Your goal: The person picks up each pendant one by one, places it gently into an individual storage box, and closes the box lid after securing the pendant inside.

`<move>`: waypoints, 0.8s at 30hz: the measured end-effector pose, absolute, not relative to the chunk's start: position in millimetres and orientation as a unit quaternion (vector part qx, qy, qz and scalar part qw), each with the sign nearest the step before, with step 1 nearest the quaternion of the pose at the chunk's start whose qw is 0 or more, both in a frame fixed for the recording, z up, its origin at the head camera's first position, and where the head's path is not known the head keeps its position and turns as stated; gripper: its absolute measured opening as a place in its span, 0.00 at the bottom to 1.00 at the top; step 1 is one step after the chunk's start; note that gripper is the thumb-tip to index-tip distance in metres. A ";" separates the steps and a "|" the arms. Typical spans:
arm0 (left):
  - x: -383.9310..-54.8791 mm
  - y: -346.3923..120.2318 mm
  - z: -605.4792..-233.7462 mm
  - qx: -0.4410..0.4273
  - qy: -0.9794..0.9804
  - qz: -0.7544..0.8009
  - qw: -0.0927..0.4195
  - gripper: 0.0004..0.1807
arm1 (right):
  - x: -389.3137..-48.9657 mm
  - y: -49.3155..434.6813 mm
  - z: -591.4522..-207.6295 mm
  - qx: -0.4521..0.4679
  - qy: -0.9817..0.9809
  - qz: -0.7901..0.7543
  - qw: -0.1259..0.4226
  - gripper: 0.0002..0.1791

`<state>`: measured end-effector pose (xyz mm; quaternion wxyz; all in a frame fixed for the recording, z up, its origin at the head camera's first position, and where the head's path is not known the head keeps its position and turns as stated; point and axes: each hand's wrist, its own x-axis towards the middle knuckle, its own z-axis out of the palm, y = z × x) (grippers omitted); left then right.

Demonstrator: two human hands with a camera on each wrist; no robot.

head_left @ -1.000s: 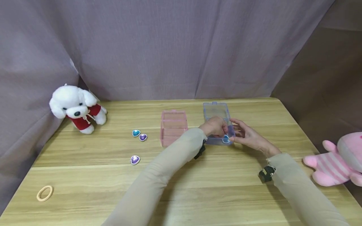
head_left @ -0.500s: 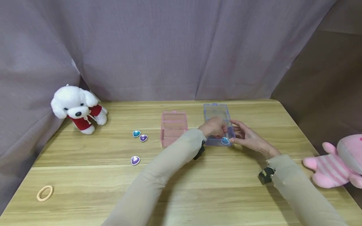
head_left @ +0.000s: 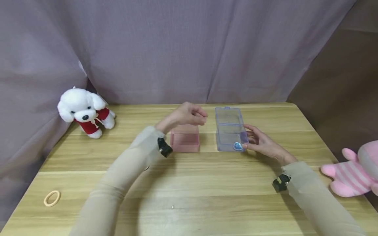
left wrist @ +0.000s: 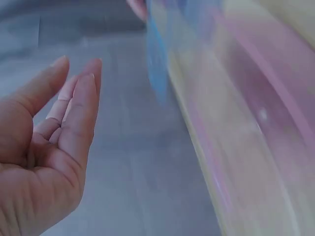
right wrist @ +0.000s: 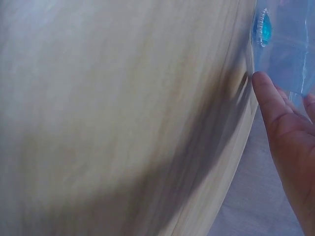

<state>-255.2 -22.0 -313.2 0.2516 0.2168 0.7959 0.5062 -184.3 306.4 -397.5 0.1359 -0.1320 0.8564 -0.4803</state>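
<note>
My left hand (head_left: 189, 114) is in the air above the lid of the open pink clear box (head_left: 185, 148). Its fingers are loosely bent, and in the left wrist view the thumb and fingers (left wrist: 81, 118) stand apart with nothing between them. The right hand (head_left: 261, 141) holds the open bluish-purple clear box (head_left: 218, 137) at its right side, thumb by the front corner. Inside that front right corner lies a blue heart-shaped gem (head_left: 238, 146) with a beaded white edge. In the right wrist view, the right thumb (right wrist: 266, 91) touches the box's edge, near the gem (right wrist: 266, 29).
Only the rim of one gem (head_left: 146, 167) shows beside the left sleeve. A wooden ring (head_left: 52, 198) lies front left, and a tiny bead (head_left: 173, 206) near the front. A white plush dog (head_left: 84, 113) sits back left; a pink striped plush toy (head_left: 351, 172) lies at the right edge.
My left hand has lifted out of the bluish box and moved left over the pink one. Its arm now covers most of the loose gems. The right hand stays at the bluish box.
</note>
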 end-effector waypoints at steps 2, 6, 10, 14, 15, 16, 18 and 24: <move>-258.7 -60.1 -319.3 0.188 0.807 0.507 0.239 0.18 | -184.9 306.0 -397.9 -0.134 0.856 -0.480 0.136 0.45; -259.9 -128.4 -340.7 0.123 0.828 0.498 0.227 0.19 | -185.0 305.5 -398.6 -0.135 0.856 -0.479 0.138 0.45; -255.9 -173.8 -364.6 0.081 0.848 0.476 0.217 0.19 | -184.2 306.6 -398.8 -0.133 0.859 -0.476 0.133 0.45; -251.2 -196.1 -384.7 0.075 0.877 0.436 0.188 0.19 | -183.7 307.1 -398.3 -0.132 0.861 -0.473 0.132 0.45; -250.0 -198.9 -388.5 0.076 0.883 0.427 0.182 0.18 | -183.6 306.7 -398.1 -0.133 0.861 -0.473 0.133 0.45; -249.2 -200.5 -391.8 0.079 0.888 0.418 0.176 0.18 | -183.7 306.8 -398.3 -0.132 0.860 -0.473 0.134 0.45; -247.4 -202.1 -396.7 0.082 0.893 0.409 0.171 0.18 | -183.9 306.9 -398.6 -0.132 0.861 -0.472 0.136 0.45; -244.4 -200.9 -401.2 0.083 0.905 0.389 0.154 0.15 | -184.8 306.5 -399.5 -0.128 0.860 -0.474 0.136 0.45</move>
